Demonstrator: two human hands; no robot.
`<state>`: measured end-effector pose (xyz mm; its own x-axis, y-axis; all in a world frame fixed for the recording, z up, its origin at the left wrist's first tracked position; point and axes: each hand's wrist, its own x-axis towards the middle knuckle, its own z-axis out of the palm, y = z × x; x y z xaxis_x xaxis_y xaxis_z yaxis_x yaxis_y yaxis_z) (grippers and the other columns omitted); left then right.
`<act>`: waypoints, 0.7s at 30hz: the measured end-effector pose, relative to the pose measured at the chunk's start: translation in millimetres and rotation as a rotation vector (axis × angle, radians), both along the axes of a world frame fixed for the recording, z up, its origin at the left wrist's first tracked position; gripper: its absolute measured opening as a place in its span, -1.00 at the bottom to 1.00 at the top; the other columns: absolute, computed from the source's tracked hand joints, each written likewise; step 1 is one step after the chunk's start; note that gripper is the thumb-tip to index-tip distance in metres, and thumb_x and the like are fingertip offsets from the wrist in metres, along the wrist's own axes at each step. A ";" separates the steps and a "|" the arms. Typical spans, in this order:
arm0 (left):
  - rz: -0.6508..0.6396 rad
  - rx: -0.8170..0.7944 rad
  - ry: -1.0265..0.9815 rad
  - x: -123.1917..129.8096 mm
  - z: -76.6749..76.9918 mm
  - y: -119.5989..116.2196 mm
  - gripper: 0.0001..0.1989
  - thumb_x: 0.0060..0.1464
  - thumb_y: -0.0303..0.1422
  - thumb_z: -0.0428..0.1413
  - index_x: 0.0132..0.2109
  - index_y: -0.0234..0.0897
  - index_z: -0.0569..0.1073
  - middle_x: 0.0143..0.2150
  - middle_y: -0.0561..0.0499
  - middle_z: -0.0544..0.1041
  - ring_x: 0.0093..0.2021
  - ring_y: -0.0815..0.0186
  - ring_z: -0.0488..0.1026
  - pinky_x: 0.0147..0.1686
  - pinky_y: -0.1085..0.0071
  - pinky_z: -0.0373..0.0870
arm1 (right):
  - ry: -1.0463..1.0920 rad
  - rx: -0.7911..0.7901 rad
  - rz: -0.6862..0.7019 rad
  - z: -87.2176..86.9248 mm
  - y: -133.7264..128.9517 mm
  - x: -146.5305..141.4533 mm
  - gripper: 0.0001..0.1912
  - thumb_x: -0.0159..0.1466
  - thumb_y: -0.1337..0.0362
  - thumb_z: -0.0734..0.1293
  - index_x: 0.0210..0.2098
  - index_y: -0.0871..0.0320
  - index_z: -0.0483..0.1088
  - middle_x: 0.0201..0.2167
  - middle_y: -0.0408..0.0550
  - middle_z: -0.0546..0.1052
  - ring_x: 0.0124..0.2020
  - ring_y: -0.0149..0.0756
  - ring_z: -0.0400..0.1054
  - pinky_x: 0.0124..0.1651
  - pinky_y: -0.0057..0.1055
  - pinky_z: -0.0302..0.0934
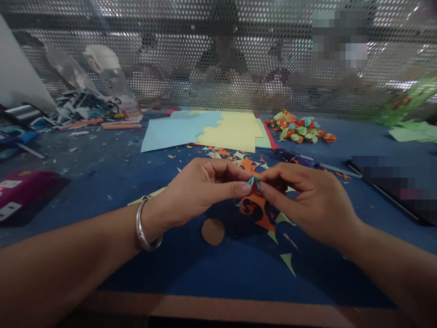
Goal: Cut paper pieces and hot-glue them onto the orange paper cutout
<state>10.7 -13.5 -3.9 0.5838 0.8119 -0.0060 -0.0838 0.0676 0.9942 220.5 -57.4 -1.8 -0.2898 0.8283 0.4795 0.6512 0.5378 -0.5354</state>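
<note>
Forearms [78, 250] lead to both hands [194, 191] [316, 200] pinching a small, peaked, creased light-blue paper piece [253, 181].

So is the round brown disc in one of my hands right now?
No, the round brown disc lies on the blue tabletop, while the left hand and right hand pinch a small folded blue paper piece.
</note>
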 end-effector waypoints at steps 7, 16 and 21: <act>0.058 0.080 0.087 1.2 1.6 -0.5 -0.92 0.06 -0.43 0.29 -0.26 -0.32 0.65 -0.40 0.03 0.62 -0.38 0.41 0.51 -0.31 0.49 0.44 | 0.006 -0.015 -0.001 -1.0 0.0 0.0 -0.88 0.32 0.39 0.35 -0.34 0.13 0.52 -0.48 -0.20 0.52 -0.49 -0.47 0.33 -0.45 -0.52 0.19; 0.034 0.117 0.144 -1.8 3.4 1.4 -0.96 0.05 -0.51 0.25 -0.30 -0.34 0.58 -0.43 0.11 0.56 -0.40 0.48 0.46 -0.33 0.55 0.40 | -0.028 0.012 0.054 -2.0 0.2 1.7 -0.89 0.31 0.42 0.35 -0.31 0.16 0.52 -0.48 -0.22 0.50 -0.50 -0.51 0.31 -0.43 -0.56 0.18; -0.032 0.119 0.149 -3.5 2.6 4.6 -0.97 0.09 -0.48 0.25 -0.26 -0.35 0.58 -0.37 0.10 0.57 -0.36 0.50 0.46 -0.28 0.56 0.41 | -0.033 0.010 0.091 -2.7 -0.5 1.9 -0.89 0.30 0.43 0.35 -0.26 0.18 0.53 -0.43 -0.20 0.54 -0.48 -0.51 0.35 -0.42 -0.57 0.22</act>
